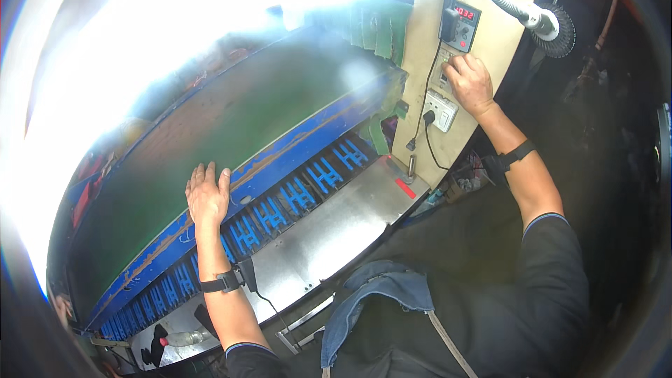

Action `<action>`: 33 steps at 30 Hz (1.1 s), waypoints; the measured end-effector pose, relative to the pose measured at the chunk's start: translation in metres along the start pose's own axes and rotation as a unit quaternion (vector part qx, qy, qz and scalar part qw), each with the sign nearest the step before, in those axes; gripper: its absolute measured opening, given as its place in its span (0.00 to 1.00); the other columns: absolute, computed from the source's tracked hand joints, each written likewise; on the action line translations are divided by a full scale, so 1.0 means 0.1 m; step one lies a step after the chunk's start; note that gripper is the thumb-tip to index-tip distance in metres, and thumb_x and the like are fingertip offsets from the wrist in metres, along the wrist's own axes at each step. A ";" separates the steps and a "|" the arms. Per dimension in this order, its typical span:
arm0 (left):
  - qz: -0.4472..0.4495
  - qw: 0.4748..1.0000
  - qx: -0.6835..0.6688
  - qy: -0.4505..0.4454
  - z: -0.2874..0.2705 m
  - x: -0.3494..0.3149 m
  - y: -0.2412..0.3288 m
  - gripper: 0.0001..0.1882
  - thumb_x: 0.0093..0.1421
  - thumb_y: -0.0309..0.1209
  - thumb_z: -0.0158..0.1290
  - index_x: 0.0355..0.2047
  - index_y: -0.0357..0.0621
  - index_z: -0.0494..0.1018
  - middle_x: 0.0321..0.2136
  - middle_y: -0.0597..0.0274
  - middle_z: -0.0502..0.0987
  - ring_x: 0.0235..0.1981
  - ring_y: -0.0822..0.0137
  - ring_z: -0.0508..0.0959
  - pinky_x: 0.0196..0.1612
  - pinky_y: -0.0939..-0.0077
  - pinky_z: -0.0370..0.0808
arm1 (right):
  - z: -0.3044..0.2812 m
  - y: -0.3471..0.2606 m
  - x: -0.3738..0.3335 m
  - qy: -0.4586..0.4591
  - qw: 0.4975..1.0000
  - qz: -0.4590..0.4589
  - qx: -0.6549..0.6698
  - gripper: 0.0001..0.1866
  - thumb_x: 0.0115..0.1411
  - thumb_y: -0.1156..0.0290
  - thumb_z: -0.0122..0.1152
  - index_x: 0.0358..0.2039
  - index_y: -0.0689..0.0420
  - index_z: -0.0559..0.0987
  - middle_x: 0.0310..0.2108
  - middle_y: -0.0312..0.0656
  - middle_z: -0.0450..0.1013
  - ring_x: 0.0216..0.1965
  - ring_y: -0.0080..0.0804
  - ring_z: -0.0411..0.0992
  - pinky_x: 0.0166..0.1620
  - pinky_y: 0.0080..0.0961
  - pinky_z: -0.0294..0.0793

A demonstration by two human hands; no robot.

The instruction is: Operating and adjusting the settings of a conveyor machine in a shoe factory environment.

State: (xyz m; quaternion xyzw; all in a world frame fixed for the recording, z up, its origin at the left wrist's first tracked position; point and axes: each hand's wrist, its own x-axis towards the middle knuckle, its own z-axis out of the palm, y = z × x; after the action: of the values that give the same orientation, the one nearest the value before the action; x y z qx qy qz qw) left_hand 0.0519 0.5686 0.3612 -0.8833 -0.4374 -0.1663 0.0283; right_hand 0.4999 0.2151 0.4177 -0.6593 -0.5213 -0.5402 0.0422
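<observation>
My left hand [208, 194] lies with its fingers stretched out on the green belt-like surface [259, 108], close to its worn blue front rail [276, 152]. No object is in it. Up at the beige panel [423, 42], my right hand [469, 84] has its fingers curled in against a small switch plate [444, 70], partly hidden behind them. Whatever those fingertips pinch cannot be made out. Just above them sits a dark control box [462, 28] with a red lit display. A white power socket [441, 110] with a black plug is below the hand.
Blue slotted brackets [297, 194] line the space under the rail. A metal ledge [322, 227] runs along the front. A ribbed flexible hose [507, 3] ends in a dark round head at upper right. A clear bottle [183, 338] lies at lower left. Strong glare covers the upper left.
</observation>
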 end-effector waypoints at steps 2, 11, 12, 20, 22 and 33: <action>0.008 1.000 -0.005 0.003 0.00 0.01 0.00 0.31 0.68 0.52 0.41 0.60 0.41 0.69 0.62 0.43 0.66 0.66 0.49 0.62 0.68 0.53 0.54 | 0.00 0.00 0.00 0.001 1.000 -0.001 -0.003 0.10 0.44 0.73 0.59 0.31 0.54 0.79 0.30 0.33 0.70 0.36 0.31 0.69 0.37 0.27 0.69; 0.005 1.000 -0.006 -0.001 0.01 0.01 -0.01 0.32 0.68 0.53 0.42 0.62 0.43 0.66 0.63 0.45 0.65 0.67 0.50 0.61 0.69 0.52 0.53 | 0.01 -0.01 0.00 0.000 1.000 -0.001 -0.004 0.10 0.43 0.73 0.59 0.31 0.53 0.79 0.31 0.34 0.70 0.36 0.31 0.69 0.38 0.27 0.70; 0.001 1.000 -0.001 -0.004 0.02 0.02 -0.01 0.32 0.68 0.53 0.41 0.62 0.43 0.66 0.63 0.46 0.65 0.67 0.50 0.60 0.69 0.52 0.53 | 0.01 -0.01 0.00 -0.002 1.000 0.000 -0.005 0.10 0.43 0.73 0.59 0.30 0.53 0.79 0.31 0.34 0.70 0.36 0.31 0.69 0.38 0.27 0.70; 0.012 1.000 0.003 0.010 0.04 0.01 -0.02 0.32 0.68 0.54 0.40 0.62 0.43 0.67 0.62 0.45 0.66 0.66 0.50 0.61 0.68 0.53 0.55 | 0.02 -0.01 0.00 -0.004 1.000 0.000 -0.008 0.10 0.43 0.73 0.59 0.30 0.53 0.78 0.31 0.34 0.70 0.36 0.31 0.69 0.38 0.27 0.70; 0.021 0.999 0.007 0.025 0.05 0.01 -0.01 0.33 0.68 0.55 0.39 0.61 0.42 0.68 0.61 0.44 0.67 0.66 0.48 0.63 0.67 0.53 0.57 | 0.03 0.00 -0.01 -0.004 1.000 0.000 -0.006 0.10 0.43 0.73 0.59 0.30 0.53 0.78 0.31 0.34 0.70 0.36 0.31 0.69 0.38 0.27 0.70; 0.005 1.000 0.000 0.005 0.02 0.01 0.02 0.32 0.67 0.53 0.42 0.62 0.43 0.67 0.62 0.46 0.66 0.66 0.50 0.61 0.68 0.51 0.55 | 0.05 0.00 -0.02 -0.009 1.000 0.001 -0.007 0.10 0.44 0.73 0.59 0.30 0.53 0.78 0.30 0.34 0.70 0.36 0.31 0.69 0.38 0.27 0.70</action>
State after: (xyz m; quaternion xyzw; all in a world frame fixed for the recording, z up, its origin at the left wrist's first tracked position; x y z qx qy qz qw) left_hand 0.0547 0.5687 0.3598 -0.8849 -0.4324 -0.1704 0.0312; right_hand 0.5040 0.2169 0.4144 -0.6648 -0.5171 -0.5380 0.0328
